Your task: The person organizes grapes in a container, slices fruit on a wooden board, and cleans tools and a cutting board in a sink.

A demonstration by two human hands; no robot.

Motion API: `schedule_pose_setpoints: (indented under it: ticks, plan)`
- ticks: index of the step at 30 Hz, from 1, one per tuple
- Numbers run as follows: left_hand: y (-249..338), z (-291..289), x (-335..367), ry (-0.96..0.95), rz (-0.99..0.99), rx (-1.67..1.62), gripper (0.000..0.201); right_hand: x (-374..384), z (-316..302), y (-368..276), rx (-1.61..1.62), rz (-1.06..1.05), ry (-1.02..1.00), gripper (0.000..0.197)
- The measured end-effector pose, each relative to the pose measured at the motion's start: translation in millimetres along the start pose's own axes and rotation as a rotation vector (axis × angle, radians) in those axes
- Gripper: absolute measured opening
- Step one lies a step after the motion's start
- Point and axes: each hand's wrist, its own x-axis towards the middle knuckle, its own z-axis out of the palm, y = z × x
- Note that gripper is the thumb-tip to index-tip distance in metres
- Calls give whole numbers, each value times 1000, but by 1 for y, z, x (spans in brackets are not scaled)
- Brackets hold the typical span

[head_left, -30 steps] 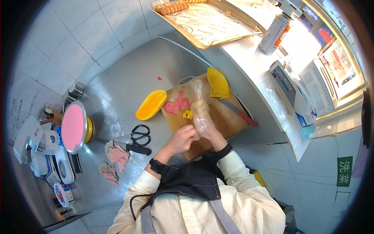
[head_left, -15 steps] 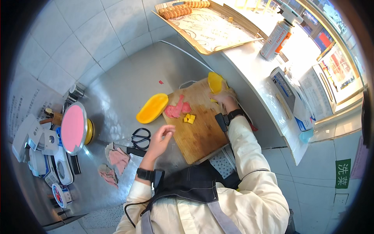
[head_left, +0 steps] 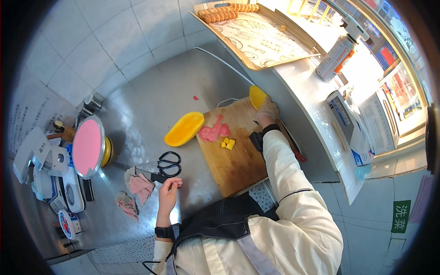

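Observation:
My right hand, in a thin clear glove, closes on the near end of a yellow mango piece at the far right corner of the wooden cutting board. Its fingertips are partly hidden. My left hand hovers over the metal counter left of the board, fingers curled and nothing visible in them. Just beyond it lie black-handled scissors. A large cut mango half rests at the board's left edge. Pink-red fruit pieces and small yellow mango cubes sit on the board.
A red-handled tool lies along the board's right side. Pink cloths and a pink-topped turntable stand left. On the raised right ledge are a tray with pastry rolls, a gas torch and boxes.
My left hand has drawn back from the board, down and left, its fingers curling more. My right hand and the mango piece have shifted slightly. The whole view has turned a little.

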Motion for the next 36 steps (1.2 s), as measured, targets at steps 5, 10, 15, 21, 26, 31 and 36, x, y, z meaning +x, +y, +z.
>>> schedule_pose_setpoints:
  ticks: [5,10,15,21,26,31,36]
  plan:
    - [6,-6,-16,59,-3,9,15,27,20,16,62,-130,57,49]
    - [5,-18,-36,56,-32,23,14,23,17,26,42,-258,82,35]
    - [9,-35,-50,68,-54,14,14,15,4,36,132,-387,263,25]
    - [-1,-48,-48,-52,-52,-36,14,28,70,84,430,-237,210,26]
    - [-11,-65,-49,-172,1,-23,14,-67,88,119,1008,-108,-22,22]
    - [-9,-35,-47,-429,-42,-48,13,-260,16,181,1793,-39,97,31]
    - [-2,-3,-50,-614,5,-17,13,-390,6,277,1484,95,138,31]
